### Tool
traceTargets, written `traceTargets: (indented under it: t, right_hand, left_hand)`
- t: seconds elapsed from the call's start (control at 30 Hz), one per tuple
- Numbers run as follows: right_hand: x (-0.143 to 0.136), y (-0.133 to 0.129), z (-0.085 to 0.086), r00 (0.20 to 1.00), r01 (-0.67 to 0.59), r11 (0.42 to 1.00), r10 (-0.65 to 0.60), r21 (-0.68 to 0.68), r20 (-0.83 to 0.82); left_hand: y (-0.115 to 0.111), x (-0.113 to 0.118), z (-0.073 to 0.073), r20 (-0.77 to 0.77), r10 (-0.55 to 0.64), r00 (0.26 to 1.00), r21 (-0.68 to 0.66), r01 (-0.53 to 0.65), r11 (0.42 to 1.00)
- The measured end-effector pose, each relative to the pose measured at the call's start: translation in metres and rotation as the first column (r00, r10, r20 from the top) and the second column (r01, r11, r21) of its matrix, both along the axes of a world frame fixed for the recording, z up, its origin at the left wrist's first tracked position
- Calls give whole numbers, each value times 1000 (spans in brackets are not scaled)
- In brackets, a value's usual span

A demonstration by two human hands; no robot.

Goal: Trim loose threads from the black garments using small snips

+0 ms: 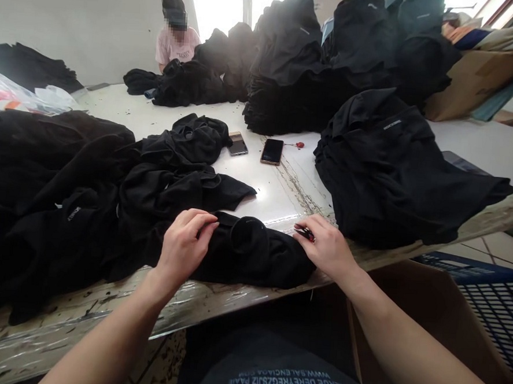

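A black garment (278,257) lies bunched along the table's front edge, with a round banded opening (249,238) facing up. My left hand (186,240) is closed in a pinch at the garment's left part, its thumb and forefinger at the cloth. Just what lies between those fingertips is hard to see. My right hand (325,245) is closed around small black thread snips (305,233) with a bit of red, mostly covered by the fingers. It is at the garment's right end.
Heaped black garments (73,204) cover the left side. A stack of black garments (397,166) stands at right, taller stacks (285,72) behind. Two phones (272,151) (238,144) lie mid-table. A person (177,45) is across the table. A cardboard box (405,323) and blue crate (493,299) are below right.
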State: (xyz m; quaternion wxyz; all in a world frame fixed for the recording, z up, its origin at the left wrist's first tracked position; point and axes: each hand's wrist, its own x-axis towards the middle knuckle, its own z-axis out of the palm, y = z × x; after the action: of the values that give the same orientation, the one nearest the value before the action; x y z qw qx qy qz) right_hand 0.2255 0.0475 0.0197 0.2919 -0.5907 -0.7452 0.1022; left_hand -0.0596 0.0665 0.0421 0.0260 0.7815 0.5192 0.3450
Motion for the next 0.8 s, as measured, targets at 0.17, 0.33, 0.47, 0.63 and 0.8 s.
traceTargets:
  t: [0.17,0.33,0.47,0.63,0.8]
  right_hand:
    - [-39,-4,23,974,-139,990,143,34,-174]
    - [-36,-21,19,829,-532,844,504,-66,-241]
    - [4,-15,14,988,-94,989,78,-113,-132]
    - [-3,-22,13,989,-130,961,110,-246,-95]
    - [-57,-59,13,831,-516,850,526,105,-178]
  left_hand:
    - [-24,33,-3,70,-143,987,-341,159,927]
    - [-46,17,16,97,-545,833,-697,448,560]
    - [-43,11,31,298,-271,915,-719,402,566]
    - [-40,56,8,681,236,694,-728,606,321]
    - [-48,81,-8,792,555,254,-553,682,478]
